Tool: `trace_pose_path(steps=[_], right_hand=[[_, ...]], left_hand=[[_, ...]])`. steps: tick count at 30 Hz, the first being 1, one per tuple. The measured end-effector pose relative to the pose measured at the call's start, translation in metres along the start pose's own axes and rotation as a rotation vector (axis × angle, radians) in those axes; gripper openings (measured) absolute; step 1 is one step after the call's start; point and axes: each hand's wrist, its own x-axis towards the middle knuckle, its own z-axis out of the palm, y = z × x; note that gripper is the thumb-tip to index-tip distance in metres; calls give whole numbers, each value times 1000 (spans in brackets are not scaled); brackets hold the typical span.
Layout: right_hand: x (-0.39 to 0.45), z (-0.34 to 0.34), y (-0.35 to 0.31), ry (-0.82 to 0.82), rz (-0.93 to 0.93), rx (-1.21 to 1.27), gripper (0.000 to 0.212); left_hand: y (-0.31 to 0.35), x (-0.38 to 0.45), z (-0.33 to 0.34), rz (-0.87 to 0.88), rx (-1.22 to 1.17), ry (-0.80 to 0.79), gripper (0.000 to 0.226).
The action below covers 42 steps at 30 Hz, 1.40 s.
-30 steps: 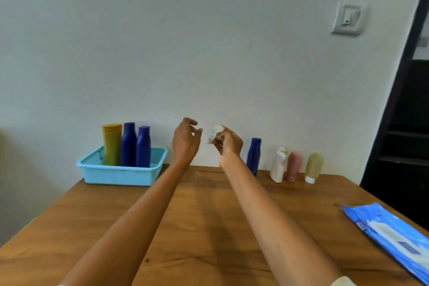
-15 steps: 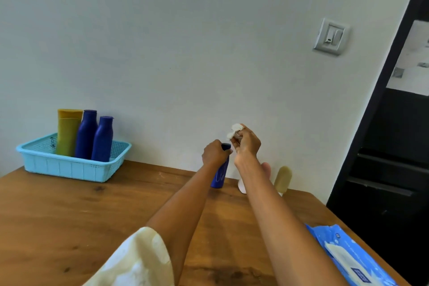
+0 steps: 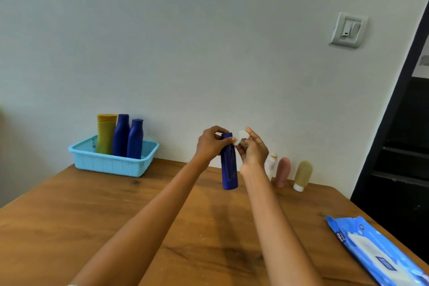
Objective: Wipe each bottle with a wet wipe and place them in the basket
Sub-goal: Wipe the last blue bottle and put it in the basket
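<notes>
My left hand (image 3: 210, 144) grips a dark blue bottle (image 3: 229, 169) near its cap and holds it upright above the wooden table (image 3: 116, 211). Beside the cap, my right hand (image 3: 254, 151) pinches a crumpled white wet wipe (image 3: 241, 136). A light blue basket (image 3: 111, 162) stands at the back left with a yellow tube (image 3: 106, 133) and two dark blue bottles (image 3: 121, 134) upright in it. By the wall at the right stand a white bottle (image 3: 271, 165), a pink tube (image 3: 282, 172) and an olive tube (image 3: 302, 175).
A blue pack of wet wipes (image 3: 376, 253) lies at the table's right front edge. The white wall runs right behind the table. A dark doorway (image 3: 404, 146) opens to the right, with a light switch (image 3: 348, 29) on the wall beside it.
My left hand reached to the dark blue bottle by the wall, took hold of it and lifted it off the table. My right hand kept the wipe and is now beside the cap.
</notes>
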Motion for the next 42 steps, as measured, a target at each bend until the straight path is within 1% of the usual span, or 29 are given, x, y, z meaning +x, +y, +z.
trace_pose_path(steps=[4, 6, 8, 9, 11, 15, 20, 23, 25, 27, 30, 33, 35, 37, 39, 40, 42], right_hand=[[-33, 9, 22, -22, 45, -59, 31], [-48, 11, 32, -66, 38, -161, 30], [-57, 13, 37, -117, 22, -268, 21], [-60, 15, 38, -140, 14, -315, 17], [-62, 17, 40, -195, -18, -406, 16], [-57, 18, 46, -292, -143, -600, 24], [-59, 20, 38, -293, -369, -767, 25], [-66, 24, 37, -348, -515, -846, 23], [-68, 24, 37, -391, -559, -892, 19], [-66, 20, 36, -403, -565, -941, 16], [-62, 14, 32, -391, -568, -916, 18], [-67, 18, 30, -360, -622, -782, 24], [-73, 23, 30, -391, -655, -757, 21], [-75, 26, 33, -468, -663, -793, 14], [-75, 23, 38, -539, -661, -856, 16], [-74, 21, 40, -551, -648, -870, 17], [-71, 16, 43, -519, -603, -847, 20]], left_hand=[[-3, -20, -34, -53, 25, 36, 31], [-8, -29, -47, -91, 33, 53, 30], [-13, -35, -56, -115, 35, 58, 31], [-16, -37, -59, -121, 29, 57, 33], [-17, -40, -66, -129, 12, 51, 40], [-11, -35, -76, -174, -60, 2, 40], [1, -37, -84, -180, -117, -57, 34], [7, -38, -89, -182, -200, -1, 31], [9, -37, -93, -194, -278, 59, 32], [10, -35, -97, -209, -347, 98, 33], [14, -35, -96, -221, -350, 87, 34], [17, -38, -88, -226, -320, 37, 37], [18, -38, -87, -204, -305, 71, 40], [20, -36, -91, -191, -323, 140, 40], [21, -35, -98, -194, -323, 202, 38], [21, -34, -102, -203, -311, 222, 38], [19, -36, -106, -223, -303, 231, 37]])
